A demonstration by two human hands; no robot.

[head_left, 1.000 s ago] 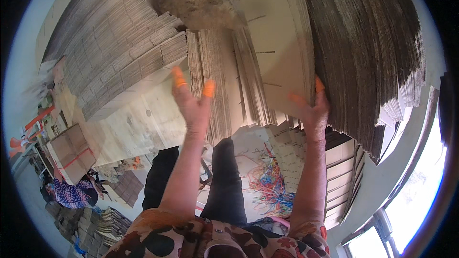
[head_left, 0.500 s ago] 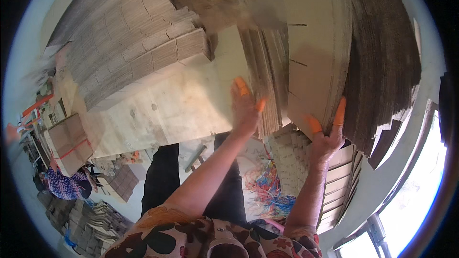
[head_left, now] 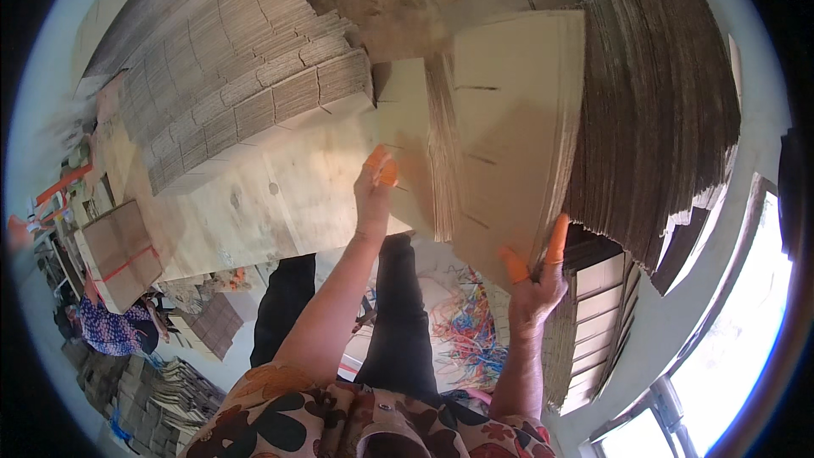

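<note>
A thin stack of tan slotted cardboard sheets (head_left: 517,119) stands tilted in front of me, with short dark slits across its face. My right hand (head_left: 536,284) grips its lower right edge, thumb on the face and a finger along the side. To the left, a second batch of slotted cardboard (head_left: 411,110) has its layered edges showing. My left hand (head_left: 376,182) is closed at that batch's left edge, fingers curled; what lies beneath them is partly hidden. Orange finger covers show on both hands.
A long row of stacked grey-brown cardboard (head_left: 246,76) lies along the pale wooden table (head_left: 280,212). A tall dark cardboard pile (head_left: 657,119) rises at right. Below are tangled coloured straps (head_left: 471,326) and a stack of pale boards (head_left: 598,314). Another person (head_left: 114,326) is at far left.
The right-hand stack has come left and nearer, away from the dark pile. My left hand has shifted left, and its fingers have curled. More of the dark pile's face now shows.
</note>
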